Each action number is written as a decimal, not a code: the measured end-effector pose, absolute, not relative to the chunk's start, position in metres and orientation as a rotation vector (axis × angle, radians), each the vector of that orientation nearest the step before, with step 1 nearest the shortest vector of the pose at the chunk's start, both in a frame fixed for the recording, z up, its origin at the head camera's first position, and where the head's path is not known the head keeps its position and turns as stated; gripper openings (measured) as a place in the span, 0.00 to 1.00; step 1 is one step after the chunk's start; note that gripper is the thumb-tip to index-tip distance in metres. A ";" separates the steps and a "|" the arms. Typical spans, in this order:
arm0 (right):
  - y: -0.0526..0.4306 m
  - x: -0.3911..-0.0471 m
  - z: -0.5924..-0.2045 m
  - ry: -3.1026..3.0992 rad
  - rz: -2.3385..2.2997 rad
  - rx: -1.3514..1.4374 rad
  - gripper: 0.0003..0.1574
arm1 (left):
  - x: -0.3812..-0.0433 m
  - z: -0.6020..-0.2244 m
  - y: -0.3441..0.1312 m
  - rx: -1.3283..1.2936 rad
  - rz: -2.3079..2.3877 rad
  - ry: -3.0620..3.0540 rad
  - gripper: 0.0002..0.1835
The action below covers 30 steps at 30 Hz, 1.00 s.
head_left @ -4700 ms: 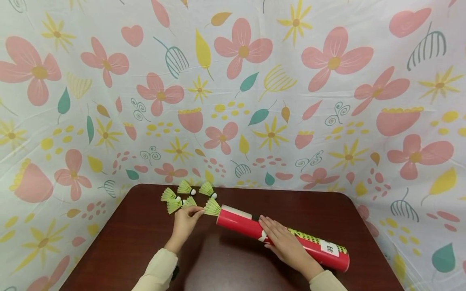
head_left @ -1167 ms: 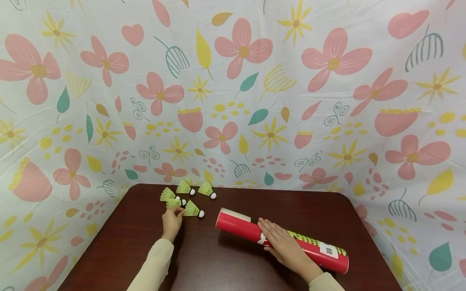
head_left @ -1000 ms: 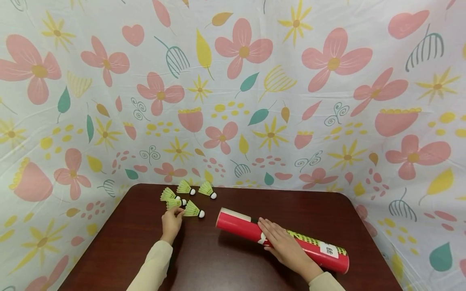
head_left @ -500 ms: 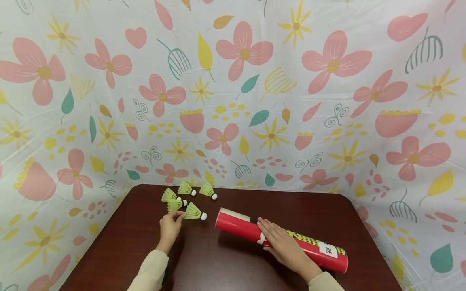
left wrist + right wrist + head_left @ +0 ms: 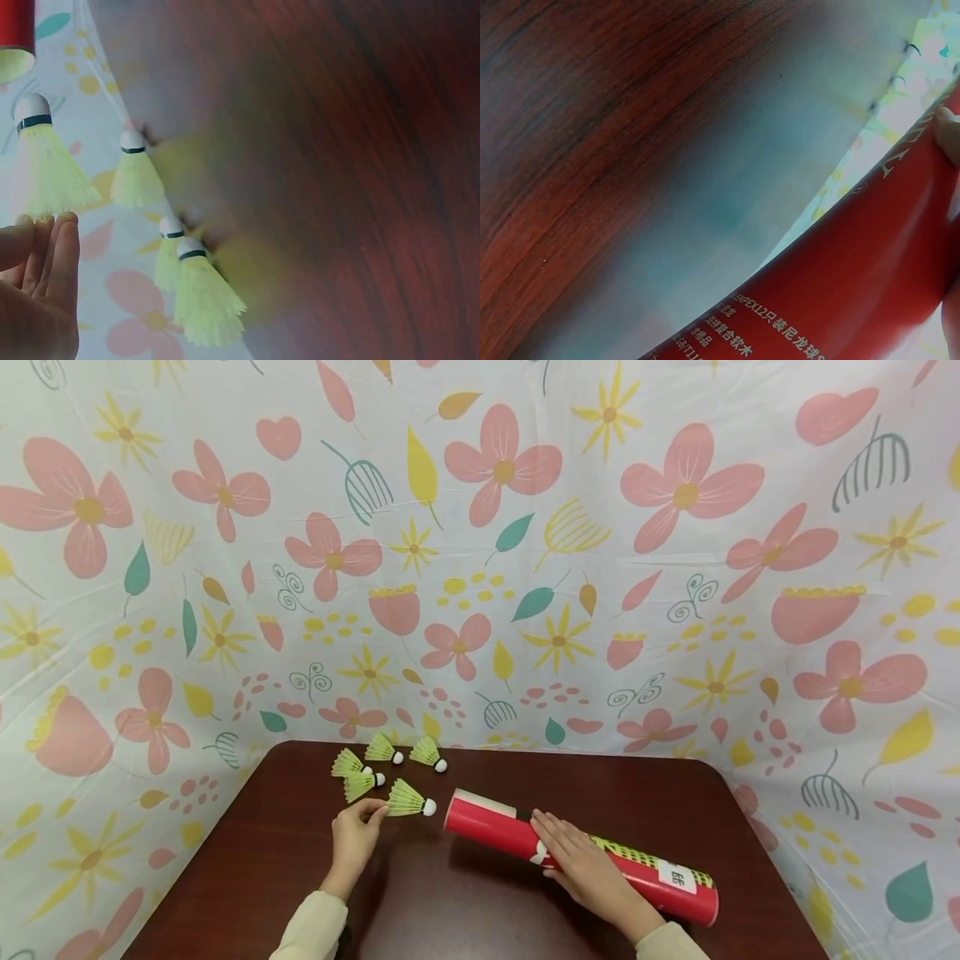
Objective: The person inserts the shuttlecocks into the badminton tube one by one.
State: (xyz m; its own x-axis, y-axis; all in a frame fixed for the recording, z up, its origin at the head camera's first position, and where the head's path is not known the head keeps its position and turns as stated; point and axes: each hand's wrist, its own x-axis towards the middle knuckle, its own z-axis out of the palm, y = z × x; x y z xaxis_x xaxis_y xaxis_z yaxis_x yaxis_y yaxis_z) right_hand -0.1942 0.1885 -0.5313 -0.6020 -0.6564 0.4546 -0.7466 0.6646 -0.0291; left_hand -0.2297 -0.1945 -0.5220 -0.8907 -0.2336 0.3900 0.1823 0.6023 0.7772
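Observation:
My left hand [image 5: 354, 843] pinches the feather-skirt rim of a yellow shuttlecock [image 5: 406, 799] between thumb and fingertips. Its white cork points right, a short way from the left end of a red shuttlecock tube [image 5: 491, 827]. In the left wrist view, the held shuttlecock [image 5: 51, 169] has its cork toward the pale inner wall of the tube [image 5: 16, 34]. Lying over the tube's middle, my right hand [image 5: 588, 870] grips it, thumb on the near side. The right wrist view shows the tube's printed red side [image 5: 855, 262] and part of the thumb [image 5: 948, 131].
Several more yellow shuttlecocks [image 5: 361, 785] lie in a loose group at the back left of the dark brown table [image 5: 465, 910]. A white cloth with flower prints [image 5: 480, 568] hangs behind the table and at both sides.
Earliest, a shuttlecock was partly inside the tube's left end; it is no longer visible. My left hand then took another from the group and has moved it right. The right hand stays put.

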 end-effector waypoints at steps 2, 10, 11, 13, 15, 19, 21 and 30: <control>0.189 -0.194 -0.532 -2.473 0.302 1.100 0.51 | -0.229 -0.520 -0.192 0.035 -1.225 -2.359 0.02; 0.189 -0.196 -0.533 -2.490 0.312 1.080 0.46 | -0.223 -0.507 -0.180 -0.041 -1.230 -2.281 0.04; 0.189 -0.196 -0.533 -2.489 0.308 1.079 0.47 | -0.222 -0.506 -0.178 -0.051 -1.236 -2.275 0.04; 0.189 -0.195 -0.533 -2.484 0.312 1.080 0.48 | -0.222 -0.503 -0.175 -0.061 -1.251 -2.272 0.04; 0.188 -0.195 -0.533 -2.477 0.313 1.082 0.48 | -0.221 -0.502 -0.172 -0.069 -1.264 -2.277 0.05; 0.188 -0.195 -0.532 -2.476 0.315 1.086 0.47 | -0.220 -0.500 -0.166 -0.089 -1.285 -2.287 0.05; 0.188 -0.195 -0.531 -2.481 0.310 1.085 0.46 | -0.220 -0.499 -0.163 -0.111 -1.294 -2.287 0.05; 0.185 -0.193 -0.529 -2.513 0.344 1.082 0.60 | -0.218 -0.501 -0.151 -0.221 -1.349 -2.315 0.05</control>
